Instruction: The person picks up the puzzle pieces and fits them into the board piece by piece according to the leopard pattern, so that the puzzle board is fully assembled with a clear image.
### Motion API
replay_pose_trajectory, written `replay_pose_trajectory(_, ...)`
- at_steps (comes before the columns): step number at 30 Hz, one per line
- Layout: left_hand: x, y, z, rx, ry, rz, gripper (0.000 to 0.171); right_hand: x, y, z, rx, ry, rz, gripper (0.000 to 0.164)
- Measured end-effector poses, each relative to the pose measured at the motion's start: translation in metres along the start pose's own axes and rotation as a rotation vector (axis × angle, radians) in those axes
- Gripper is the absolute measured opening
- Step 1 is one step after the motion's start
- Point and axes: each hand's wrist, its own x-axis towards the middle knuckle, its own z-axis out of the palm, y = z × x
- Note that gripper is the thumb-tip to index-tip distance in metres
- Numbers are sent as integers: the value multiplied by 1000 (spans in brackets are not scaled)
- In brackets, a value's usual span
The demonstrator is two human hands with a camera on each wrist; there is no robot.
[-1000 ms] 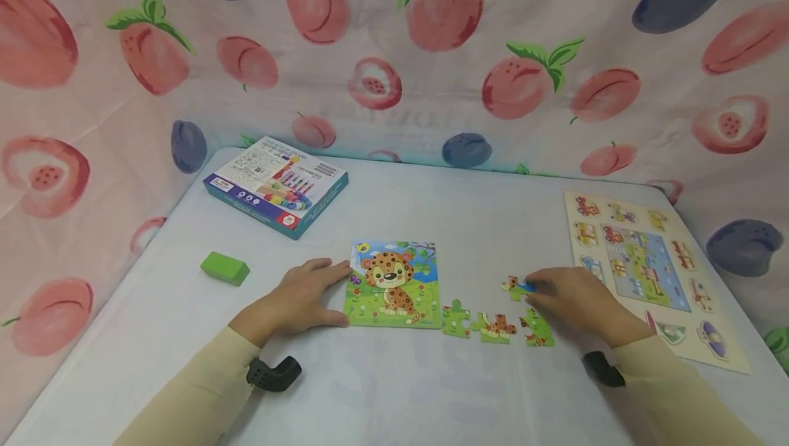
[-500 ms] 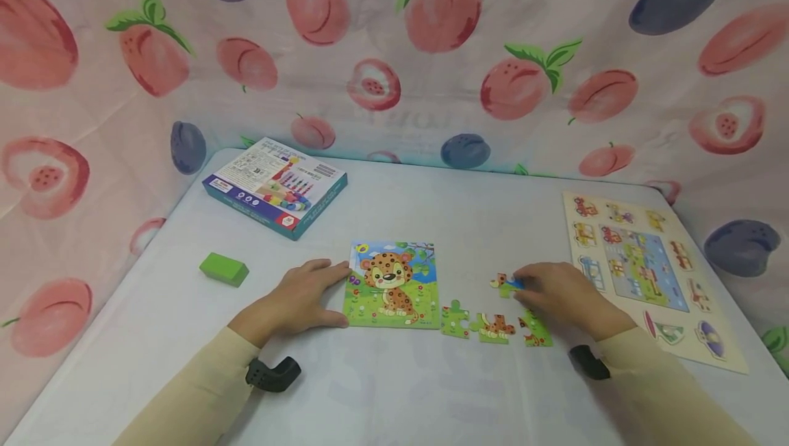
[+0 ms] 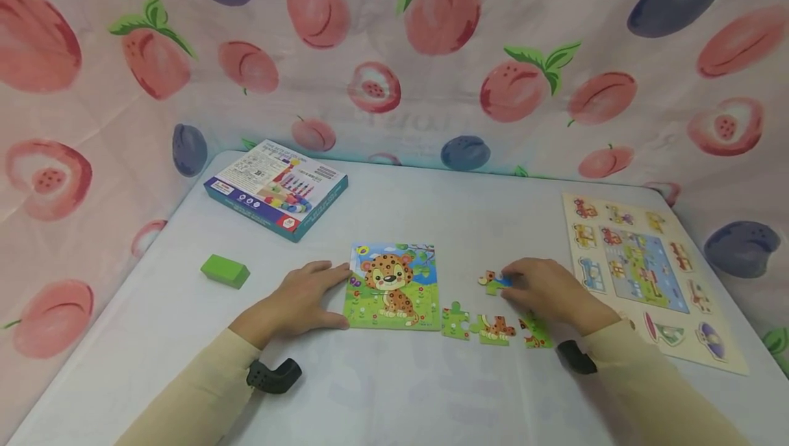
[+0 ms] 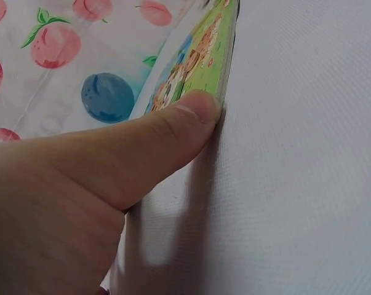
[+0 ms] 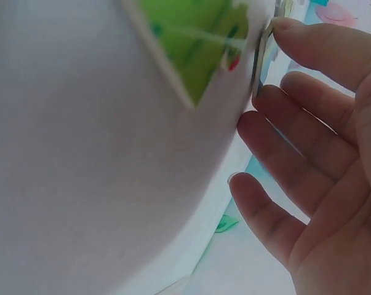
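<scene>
**Right hand (image 3: 545, 288) pinches a puzzle piece (image 3: 492, 283); left hand (image 3: 301, 297) rests against the leopard board (image 3: 391, 288)**

Head view: puzzle piece is right of centre, face visible; right fingertips cover its right end. Leopard board lies flat at centre; left thumb and fingers are spread apart, touching its left edge. Left tile (image 3: 455, 323) is just beside the board's lower right; middle tile (image 3: 496, 329) is next along; right tile (image 3: 535, 332) is partly hidden by the right hand.

Right wrist view: shows the grip the head view hides; thumb and fingertips clamp the puzzle piece, seen edge-on here; little finger is clear of it; a green corner (image 5: 194, 49) is near the lens, too blurred to match to a tile.

Left wrist view: thumb tip on the board's side, thickness visible; other fingers hidden.

Head view only: green block (image 3: 224, 271) at left; box (image 3: 277, 186) upper left; vehicle puzzle (image 3: 650, 268) at right.
</scene>
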Motion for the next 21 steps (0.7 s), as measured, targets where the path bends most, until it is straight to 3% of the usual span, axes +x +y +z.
replay_pose_trajectory(21,-1,3,-1,-3,-1,0,82,5,-25,4,52,26,-82,37)
